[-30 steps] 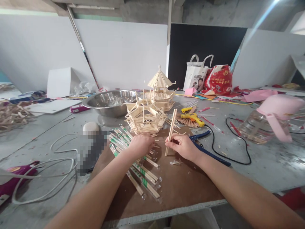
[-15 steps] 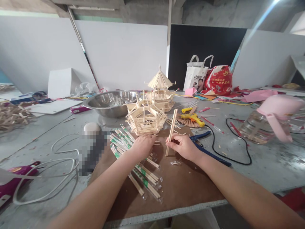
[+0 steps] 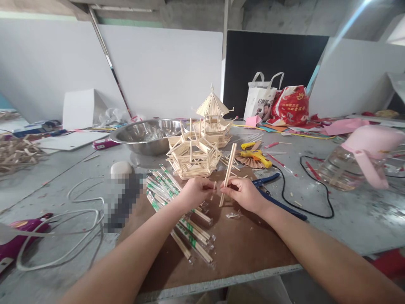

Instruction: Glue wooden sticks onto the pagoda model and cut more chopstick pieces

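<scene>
My right hand (image 3: 243, 193) is closed around a pair of pale wooden chopsticks (image 3: 230, 164), held nearly upright just above or on the brown board (image 3: 253, 249). My left hand (image 3: 198, 192) pinches a short piece of wooden stick (image 3: 214, 190) close to the chopsticks' left side. Under my left wrist lie several chopsticks in clear and green wrappers (image 3: 193, 232). Behind my hands stands a many-sided frame built of sticks (image 3: 193, 158), open at the top. Farther back is a stick-built pavilion with a pointed roof (image 3: 211, 107).
A steel bowl (image 3: 136, 141) stands left of the stick frame. To the right are a yellow glue gun (image 3: 257, 158), blue-handled pliers (image 3: 268, 196), a black cable (image 3: 325, 202) and a pink-lidded jug (image 3: 341, 169). A purple tool (image 3: 25, 236) with a pale cord is at left.
My left hand has lifted from the sticks near the frame and moved right, now with a short stick piece in its fingers. My right hand and the chopsticks have hardly moved.
</scene>
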`<action>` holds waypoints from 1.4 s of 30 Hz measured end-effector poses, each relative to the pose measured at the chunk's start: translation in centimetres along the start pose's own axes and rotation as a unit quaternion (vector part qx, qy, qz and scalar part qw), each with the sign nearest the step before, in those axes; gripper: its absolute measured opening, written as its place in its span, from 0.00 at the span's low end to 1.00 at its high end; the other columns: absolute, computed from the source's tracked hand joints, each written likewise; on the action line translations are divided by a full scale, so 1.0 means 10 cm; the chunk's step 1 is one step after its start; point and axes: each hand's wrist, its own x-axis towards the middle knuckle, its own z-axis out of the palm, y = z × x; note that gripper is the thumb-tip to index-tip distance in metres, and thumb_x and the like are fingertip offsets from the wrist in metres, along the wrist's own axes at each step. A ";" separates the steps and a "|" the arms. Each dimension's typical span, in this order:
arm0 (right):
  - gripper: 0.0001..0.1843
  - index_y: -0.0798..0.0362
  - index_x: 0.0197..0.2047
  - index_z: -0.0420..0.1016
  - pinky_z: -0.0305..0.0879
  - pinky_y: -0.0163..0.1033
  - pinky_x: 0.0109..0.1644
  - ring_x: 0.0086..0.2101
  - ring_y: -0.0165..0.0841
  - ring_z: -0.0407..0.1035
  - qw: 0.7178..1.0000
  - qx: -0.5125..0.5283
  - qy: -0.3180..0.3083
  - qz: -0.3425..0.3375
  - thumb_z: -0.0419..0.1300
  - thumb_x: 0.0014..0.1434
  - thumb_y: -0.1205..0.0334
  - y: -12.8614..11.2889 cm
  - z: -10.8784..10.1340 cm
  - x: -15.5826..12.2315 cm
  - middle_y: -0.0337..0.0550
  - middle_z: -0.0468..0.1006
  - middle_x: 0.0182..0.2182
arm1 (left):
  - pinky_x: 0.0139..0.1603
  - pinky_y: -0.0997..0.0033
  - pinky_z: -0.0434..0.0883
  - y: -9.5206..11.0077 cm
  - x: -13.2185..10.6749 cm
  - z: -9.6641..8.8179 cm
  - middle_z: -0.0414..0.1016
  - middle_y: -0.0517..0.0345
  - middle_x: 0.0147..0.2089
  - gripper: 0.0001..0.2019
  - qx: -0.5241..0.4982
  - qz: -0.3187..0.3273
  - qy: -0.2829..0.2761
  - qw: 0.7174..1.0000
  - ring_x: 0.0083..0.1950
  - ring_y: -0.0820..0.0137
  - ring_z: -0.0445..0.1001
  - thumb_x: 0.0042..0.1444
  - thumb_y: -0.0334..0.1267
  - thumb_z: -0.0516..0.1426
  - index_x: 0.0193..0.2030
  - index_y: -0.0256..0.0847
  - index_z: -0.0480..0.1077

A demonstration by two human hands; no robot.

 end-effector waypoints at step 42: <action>0.17 0.55 0.31 0.66 0.64 0.31 0.21 0.16 0.24 0.65 0.979 0.137 0.107 0.103 0.50 0.52 0.49 0.05 -0.06 0.02 0.42 0.73 0.28 | 0.24 0.83 0.56 0.09 -0.05 0.13 0.62 0.65 0.21 0.06 -0.006 0.070 -0.031 0.997 0.24 0.80 0.59 0.46 0.29 0.50 0.23 0.36 0.65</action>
